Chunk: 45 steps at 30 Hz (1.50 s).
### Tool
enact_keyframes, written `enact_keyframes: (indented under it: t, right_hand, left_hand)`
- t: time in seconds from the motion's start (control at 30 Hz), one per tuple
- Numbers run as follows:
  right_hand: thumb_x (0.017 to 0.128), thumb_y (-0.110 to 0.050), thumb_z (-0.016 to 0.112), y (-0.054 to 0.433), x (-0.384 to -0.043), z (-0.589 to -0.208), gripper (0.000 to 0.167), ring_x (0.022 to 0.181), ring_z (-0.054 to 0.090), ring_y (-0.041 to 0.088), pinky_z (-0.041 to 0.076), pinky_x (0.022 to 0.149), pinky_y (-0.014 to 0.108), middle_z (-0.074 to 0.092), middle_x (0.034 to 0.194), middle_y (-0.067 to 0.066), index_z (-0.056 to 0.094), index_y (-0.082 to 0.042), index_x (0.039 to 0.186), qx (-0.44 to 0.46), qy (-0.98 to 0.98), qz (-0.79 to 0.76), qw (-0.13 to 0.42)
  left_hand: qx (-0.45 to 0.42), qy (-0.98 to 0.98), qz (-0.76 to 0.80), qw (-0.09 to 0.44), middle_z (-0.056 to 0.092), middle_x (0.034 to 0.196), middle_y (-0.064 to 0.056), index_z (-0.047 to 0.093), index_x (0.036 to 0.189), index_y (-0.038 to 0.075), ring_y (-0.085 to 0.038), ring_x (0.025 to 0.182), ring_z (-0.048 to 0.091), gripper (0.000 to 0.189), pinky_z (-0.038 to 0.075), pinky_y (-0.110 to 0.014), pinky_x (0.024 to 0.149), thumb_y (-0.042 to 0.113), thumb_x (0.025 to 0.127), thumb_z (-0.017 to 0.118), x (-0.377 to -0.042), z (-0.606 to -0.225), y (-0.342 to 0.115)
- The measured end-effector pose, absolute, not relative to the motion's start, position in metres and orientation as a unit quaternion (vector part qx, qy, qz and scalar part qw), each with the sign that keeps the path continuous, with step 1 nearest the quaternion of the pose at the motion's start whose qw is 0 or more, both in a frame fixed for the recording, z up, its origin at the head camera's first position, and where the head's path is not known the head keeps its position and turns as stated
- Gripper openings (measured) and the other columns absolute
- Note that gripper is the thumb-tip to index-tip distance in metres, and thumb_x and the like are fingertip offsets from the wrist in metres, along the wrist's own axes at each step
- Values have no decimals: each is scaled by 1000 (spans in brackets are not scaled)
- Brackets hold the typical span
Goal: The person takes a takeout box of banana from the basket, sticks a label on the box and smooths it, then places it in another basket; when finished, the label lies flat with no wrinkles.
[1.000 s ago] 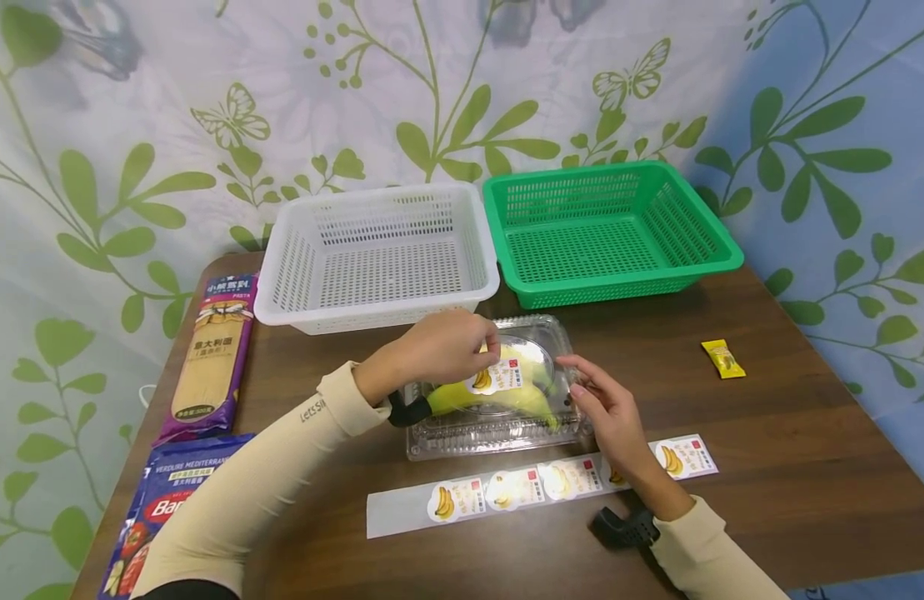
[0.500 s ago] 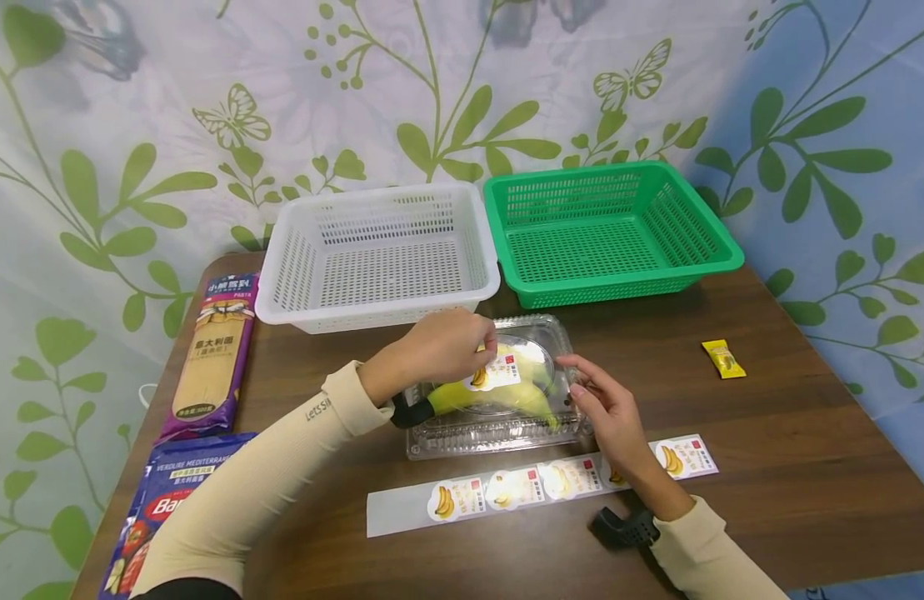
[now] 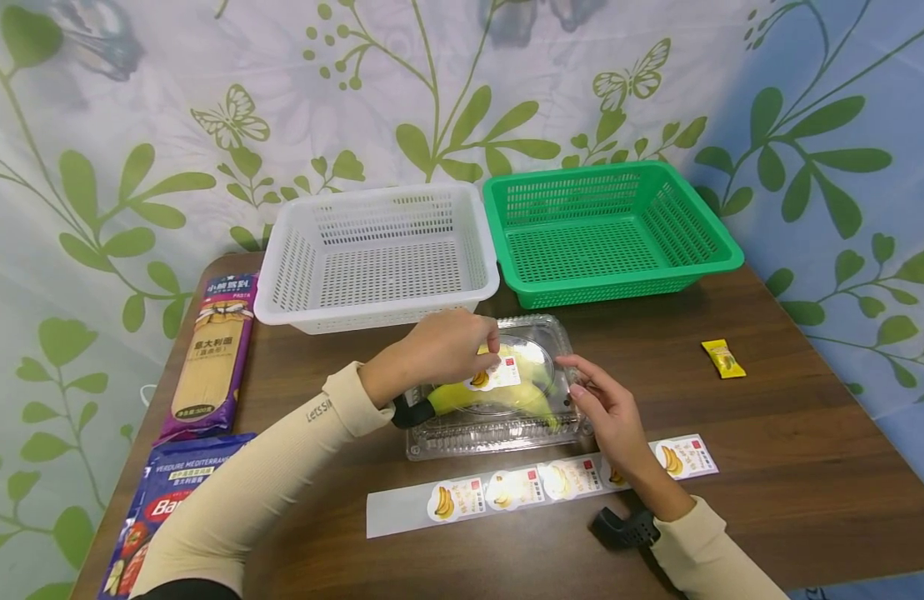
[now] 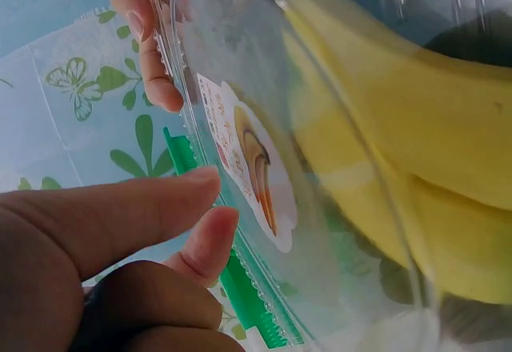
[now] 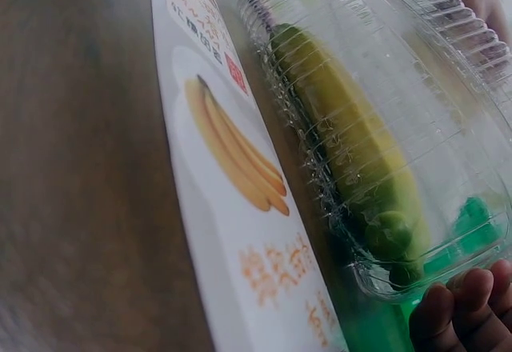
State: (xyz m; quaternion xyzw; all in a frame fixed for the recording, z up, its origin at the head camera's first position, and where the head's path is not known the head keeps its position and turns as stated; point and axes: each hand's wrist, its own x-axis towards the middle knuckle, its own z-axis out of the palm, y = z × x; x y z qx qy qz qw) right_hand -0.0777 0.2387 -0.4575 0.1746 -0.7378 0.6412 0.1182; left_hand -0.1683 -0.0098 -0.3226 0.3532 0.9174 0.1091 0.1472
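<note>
Bananas (image 3: 523, 400) lie inside a lidded clear plastic clamshell box (image 3: 462, 443) in the middle of the table. A white banana sticker (image 3: 504, 374) is on its lid. Over that sticker, the left hand (image 3: 450, 348) has its fingers curled, with thumb and a fingertip close together at the lid's surface in the left wrist view; nothing shows held between them. The right hand (image 3: 610, 410) rests its relaxed fingertips against the box's right edge, also visible at the box corner in the right wrist view. A strip of banana stickers (image 3: 514, 492) passes beneath the right wrist.
Behind the box stand a white basket (image 3: 379, 315) and a green basket (image 3: 626, 283). At the left lie a spaghetti pack (image 3: 210, 354) and a blue pasta-sauce pouch (image 3: 165, 475). A small yellow packet (image 3: 723, 359) lies at the right of the wooden table (image 3: 791, 500).
The left hand's fingertips shift only slightly over the sticker, covering a little more of its print. The right hand, box and strip stay put.
</note>
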Motion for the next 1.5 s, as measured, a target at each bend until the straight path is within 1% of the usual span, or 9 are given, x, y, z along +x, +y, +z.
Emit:
enact_keyframes:
  t: [0.2, 0.4, 0.63, 0.77, 1.0, 1.1, 1.2, 1.33, 1.5]
  right_hand:
    - [102, 5, 49, 240, -78, -459, 37, 64, 39, 16, 36, 56, 28, 46, 83, 7, 57, 4, 138, 174, -739, 640, 114]
    - [103, 4, 49, 240, -78, -460, 37, 64, 39, 15, 36, 55, 29, 46, 83, 6, 57, 3, 139, 170, -742, 638, 113]
    - [102, 6, 49, 239, -79, -459, 37, 64, 40, 16, 36, 54, 30, 46, 80, 5, 57, 4, 138, 175, -736, 645, 109]
    - [102, 6, 49, 240, -78, -458, 37, 64, 41, 15, 36, 53, 30, 47, 81, 4, 57, 3, 139, 172, -740, 642, 108]
    - [102, 6, 50, 241, -78, -458, 39, 61, 40, 13, 35, 49, 29, 49, 84, 4, 57, 2, 140, 174, -747, 631, 113]
    - [102, 6, 50, 240, -77, -456, 42, 63, 42, 13, 35, 49, 29, 58, 99, 3, 56, 0, 143, 175, -750, 627, 114]
    - [101, 7, 51, 240, -76, -454, 48, 63, 43, 12, 36, 51, 29, 58, 104, 2, 52, -3, 148, 169, -758, 619, 120]
    - [100, 6, 54, 240, -76, -454, 56, 60, 47, 13, 38, 52, 28, 54, 94, 5, 47, -9, 153, 148, -772, 605, 126]
    - [100, 5, 54, 240, -75, -454, 56, 65, 52, 16, 41, 55, 27, 56, 95, 9, 46, -10, 154, 139, -781, 595, 128]
  left_hand:
    - [348, 919, 104, 152, 63, 75, 7, 70, 104, 17, -16, 81, 57, 20, 48, -33, 69, 35, 96, 73, -168, -321, -10]
    - [346, 920, 117, 145, 62, 77, 7, 70, 104, 18, -15, 74, 57, 20, 48, -31, 68, 35, 96, 74, -166, -319, -14]
    - [327, 913, 224, 92, 54, 65, 5, 68, 99, 19, -11, 56, 47, 13, 38, -29, 55, 32, 98, 71, -157, -319, -37]
    - [320, 900, 293, 47, 46, 60, 6, 68, 102, 19, -8, 52, 38, 11, 35, -29, 53, 30, 99, 69, -149, -322, -51]
    - [308, 888, 342, -19, 41, 64, 8, 69, 108, 14, -7, 57, 36, 16, 35, -28, 57, 25, 97, 72, -132, -335, -77]
    - [287, 885, 364, -36, 43, 69, 6, 69, 108, 14, -9, 61, 39, 16, 36, -29, 58, 22, 96, 74, -122, -345, -88]
    - [265, 884, 382, -52, 45, 76, 3, 68, 112, 13, -11, 68, 43, 20, 38, -30, 62, 21, 95, 76, -111, -356, -96]
    - [237, 887, 390, -74, 50, 88, -2, 65, 124, 12, -16, 81, 49, 33, 43, -32, 71, 24, 95, 76, -98, -375, -104]
    - [194, 896, 394, -74, 54, 104, -8, 58, 140, 18, -23, 94, 53, 47, 45, -38, 76, 33, 97, 72, -89, -395, -112]
